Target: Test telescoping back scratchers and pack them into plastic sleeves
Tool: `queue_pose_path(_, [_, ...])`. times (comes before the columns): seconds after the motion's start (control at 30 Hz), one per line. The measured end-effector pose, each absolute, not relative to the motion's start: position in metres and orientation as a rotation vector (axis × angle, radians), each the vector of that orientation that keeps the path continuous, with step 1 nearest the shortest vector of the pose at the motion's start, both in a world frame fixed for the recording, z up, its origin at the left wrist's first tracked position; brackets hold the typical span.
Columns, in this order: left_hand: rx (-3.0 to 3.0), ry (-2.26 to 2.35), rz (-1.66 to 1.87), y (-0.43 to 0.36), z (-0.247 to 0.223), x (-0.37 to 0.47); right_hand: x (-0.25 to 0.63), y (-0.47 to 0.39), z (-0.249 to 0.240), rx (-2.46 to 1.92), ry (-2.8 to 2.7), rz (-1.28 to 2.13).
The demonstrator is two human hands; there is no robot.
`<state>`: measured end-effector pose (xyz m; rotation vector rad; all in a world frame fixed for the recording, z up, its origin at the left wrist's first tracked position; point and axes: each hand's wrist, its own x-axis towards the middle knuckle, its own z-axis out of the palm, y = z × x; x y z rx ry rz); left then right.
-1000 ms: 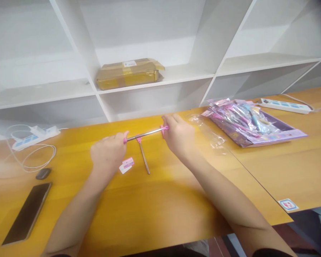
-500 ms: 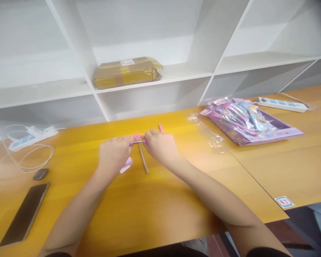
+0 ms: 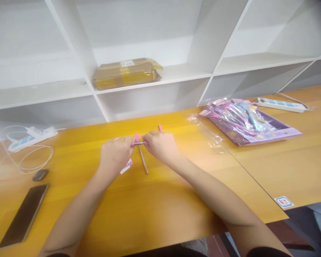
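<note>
Both my hands are closed around a short silver rod with pink ends, held level just above the table. My left hand grips its left end and my right hand its right end. Between and below them lies a back scratcher with a pink hand-shaped head and a thin silver shaft. A pink tip shows beyond my right hand; whether it belongs to the held rod I cannot tell. Beside my left wrist, a small pink and white card is partly covered.
To the right, a purple box holds several wrapped items, with a clear plastic wrapper beside it. Power strips stand at both sides. A phone and dark case lie left. A taped parcel sits on the shelf.
Both hands have shifted down very slightly together with the rod, still gripping it at both ends. The things on the table have not visibly moved.
</note>
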<state>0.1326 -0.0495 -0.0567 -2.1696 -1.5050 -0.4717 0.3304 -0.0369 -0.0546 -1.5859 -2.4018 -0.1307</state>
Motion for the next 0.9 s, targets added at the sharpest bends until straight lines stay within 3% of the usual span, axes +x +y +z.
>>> queue_pose_path(0.47, [-2.098, -1.212, -0.766, -0.044, -0.054, 0.131, 0.334, -0.043, -0.044, -1.621, -2.351, -0.13])
queue_pose_path(0.9, [-2.008, -1.309, -0.833, -0.023, -0.052, 0.111, 0.349, -0.036, -0.035, -1.646, -2.265, -0.277])
